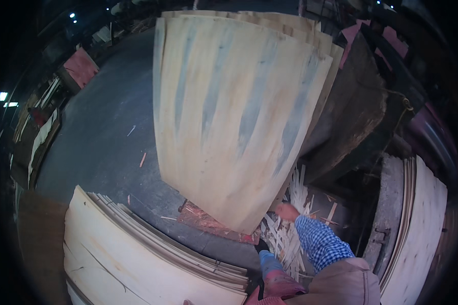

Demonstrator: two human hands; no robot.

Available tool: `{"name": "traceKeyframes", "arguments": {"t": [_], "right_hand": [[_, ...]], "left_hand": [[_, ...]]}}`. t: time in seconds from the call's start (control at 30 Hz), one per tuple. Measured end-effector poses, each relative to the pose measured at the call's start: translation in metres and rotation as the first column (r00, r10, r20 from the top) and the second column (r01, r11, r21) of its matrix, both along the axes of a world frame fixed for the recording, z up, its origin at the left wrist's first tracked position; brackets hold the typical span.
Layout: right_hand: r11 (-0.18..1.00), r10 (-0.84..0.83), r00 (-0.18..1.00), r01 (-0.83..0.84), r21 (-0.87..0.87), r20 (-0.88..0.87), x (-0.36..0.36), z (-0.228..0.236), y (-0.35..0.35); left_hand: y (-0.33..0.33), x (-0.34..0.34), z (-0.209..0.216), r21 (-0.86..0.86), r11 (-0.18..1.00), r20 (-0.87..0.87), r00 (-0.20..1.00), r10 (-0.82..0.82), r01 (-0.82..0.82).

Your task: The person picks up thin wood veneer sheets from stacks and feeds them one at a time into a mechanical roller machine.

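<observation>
A large, thin, pale veneer sheet (234, 117) with grey-blue streaks stands lifted in the middle of the view, above a pile of similar sheets whose edges show at its top right. My right hand (287, 211), on a blue checked sleeve, grips the sheet at its lower right edge. My left hand is out of sight, and I cannot tell whether it is behind the sheet. My foot (270, 264) stands just below the sheet's bottom corner.
A stack of veneer sheets (137, 254) lies at lower left and another stack (422, 229) at the right. Broken wood strips (290, 239) litter the floor beside a reddish board (208, 223). A dark bulky block (351, 117) stands right of the sheet. Grey floor (102, 137) stretches left.
</observation>
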State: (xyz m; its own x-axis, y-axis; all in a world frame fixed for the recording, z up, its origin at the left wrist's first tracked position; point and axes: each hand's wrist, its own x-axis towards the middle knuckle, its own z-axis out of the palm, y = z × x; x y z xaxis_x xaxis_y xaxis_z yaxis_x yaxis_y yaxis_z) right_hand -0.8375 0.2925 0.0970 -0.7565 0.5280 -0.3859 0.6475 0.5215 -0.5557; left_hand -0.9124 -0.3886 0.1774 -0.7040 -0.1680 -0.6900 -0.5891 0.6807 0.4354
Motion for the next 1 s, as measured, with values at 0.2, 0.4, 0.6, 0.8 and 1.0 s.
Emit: {"name": "traceKeyframes", "arguments": {"t": [0.2,0.4,0.6,0.8,1.0], "right_hand": [[0.678,-0.734,0.637,0.680,-0.279,-0.233,-0.045,0.065,0.184],[0.435,-0.883,0.346,0.354,-0.828,-0.317,-0.107,0.148,0.242],[0.437,-0.850,0.408,0.193,-0.878,-0.333,-0.100,0.145,0.214],[0.463,-0.843,0.374,0.138,-0.875,-0.387,-0.112,0.173,0.177],[0.613,-0.762,0.487,0.330,-0.718,-0.427,-0.128,0.179,0.174]], "left_hand": [[0.142,-0.058,0.028,0.040,0.999,0.020,1.000,0.002,-0.002],[0.088,-0.064,-0.037,0.215,0.976,0.237,0.971,-0.022,-0.031],[0.149,-0.070,0.024,0.159,0.987,0.282,0.960,-0.006,-0.041],[0.119,-0.067,0.006,0.223,0.968,0.332,0.942,0.039,-0.118],[0.110,-0.077,-0.014,0.028,0.999,0.337,0.940,-0.044,0.037]]}}
